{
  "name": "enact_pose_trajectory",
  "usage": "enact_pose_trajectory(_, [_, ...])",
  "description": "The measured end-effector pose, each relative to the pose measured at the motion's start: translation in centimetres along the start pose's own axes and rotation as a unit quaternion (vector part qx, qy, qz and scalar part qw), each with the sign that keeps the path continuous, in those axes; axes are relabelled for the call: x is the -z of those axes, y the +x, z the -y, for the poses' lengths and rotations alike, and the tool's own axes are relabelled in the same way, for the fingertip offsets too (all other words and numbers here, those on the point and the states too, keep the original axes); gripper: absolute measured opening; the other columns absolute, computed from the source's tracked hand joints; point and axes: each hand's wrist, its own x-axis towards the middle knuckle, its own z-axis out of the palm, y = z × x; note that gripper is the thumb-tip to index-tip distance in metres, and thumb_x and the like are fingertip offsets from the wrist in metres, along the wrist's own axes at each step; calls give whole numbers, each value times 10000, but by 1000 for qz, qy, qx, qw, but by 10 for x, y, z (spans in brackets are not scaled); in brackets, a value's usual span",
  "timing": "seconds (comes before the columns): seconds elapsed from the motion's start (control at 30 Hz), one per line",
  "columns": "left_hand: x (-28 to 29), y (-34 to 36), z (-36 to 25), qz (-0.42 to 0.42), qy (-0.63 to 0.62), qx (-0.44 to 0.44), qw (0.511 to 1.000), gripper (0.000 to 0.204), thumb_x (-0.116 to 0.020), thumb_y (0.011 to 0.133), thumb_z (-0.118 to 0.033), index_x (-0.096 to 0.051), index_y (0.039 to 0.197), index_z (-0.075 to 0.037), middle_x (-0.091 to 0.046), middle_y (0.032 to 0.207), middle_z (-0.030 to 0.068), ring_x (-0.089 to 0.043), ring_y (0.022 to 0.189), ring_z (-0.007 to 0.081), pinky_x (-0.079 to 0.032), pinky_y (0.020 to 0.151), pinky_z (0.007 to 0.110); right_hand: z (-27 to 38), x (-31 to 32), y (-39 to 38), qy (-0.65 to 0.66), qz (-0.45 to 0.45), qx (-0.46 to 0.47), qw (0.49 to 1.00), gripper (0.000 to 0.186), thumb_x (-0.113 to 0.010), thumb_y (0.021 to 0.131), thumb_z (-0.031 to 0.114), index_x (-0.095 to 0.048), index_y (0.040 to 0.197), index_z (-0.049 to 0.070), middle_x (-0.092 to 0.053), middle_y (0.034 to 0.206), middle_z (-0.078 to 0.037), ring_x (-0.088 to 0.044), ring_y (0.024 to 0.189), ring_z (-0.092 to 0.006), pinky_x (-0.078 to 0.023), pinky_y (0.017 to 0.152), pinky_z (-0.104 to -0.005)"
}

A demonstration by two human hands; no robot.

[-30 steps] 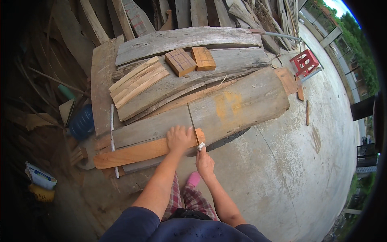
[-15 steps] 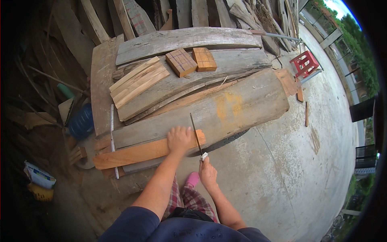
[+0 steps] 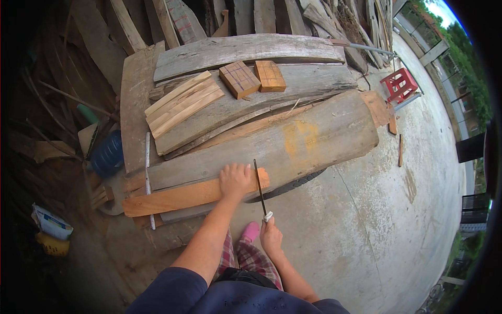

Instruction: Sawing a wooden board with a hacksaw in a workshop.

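An orange-brown board (image 3: 157, 203) lies along the near edge of a long weathered plank (image 3: 334, 125). My left hand (image 3: 235, 180) presses on that board near its right end, fingers slightly spread over its top edge. My right hand (image 3: 271, 236) is closed round the white handle of a hand saw (image 3: 260, 184), whose thin blade crosses the board's right end just to the right of my left hand. A thin pale strip (image 3: 149, 183) crosses under the board's left part.
Two marked wood blocks (image 3: 239, 79) and several pale slats (image 3: 183, 102) sit on planks behind. Leaning boards (image 3: 264, 15) line the back. A blue plastic jug (image 3: 107, 152) is at left, a red stool (image 3: 398, 83) at back right on the concrete floor (image 3: 376, 209).
My right hand has drawn the saw back toward my body, so its handle is now lower. My left hand stays on the board. The view has shifted slightly.
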Motion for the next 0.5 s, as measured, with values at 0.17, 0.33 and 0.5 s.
enact_pose_trajectory(0.17, [-1,1,-10,3,2,-4,1000,343,-529,913,-378,-650,774,-88,-611,856,103,-563,856,317,-421,753,459,21,2,53,-10,-35,14,999,209,-498,969,228,-453,975,24,-637,771,-252,-626,669,-447,-483,574,-544])
enact_pose_trajectory(0.33, [0,0,-2,7,3,-6,1000,346,-525,916,-376,-651,780,-84,-612,859,107,-563,862,321,-422,751,464,14,-6,38,-1,-35,11,999,215,-499,967,235,-460,986,25,-641,790,-234,-626,692,-453,-480,583,-549])
enact_pose_trajectory(0.5, [2,0,-4,8,5,-5,1000,346,-524,917,-375,-650,779,-84,-610,858,106,-560,866,320,-421,753,462,-16,-20,8,4,-75,29,997,191,-538,949,193,-470,1015,28,-629,737,-242,-619,639,-447,-475,544,-539])
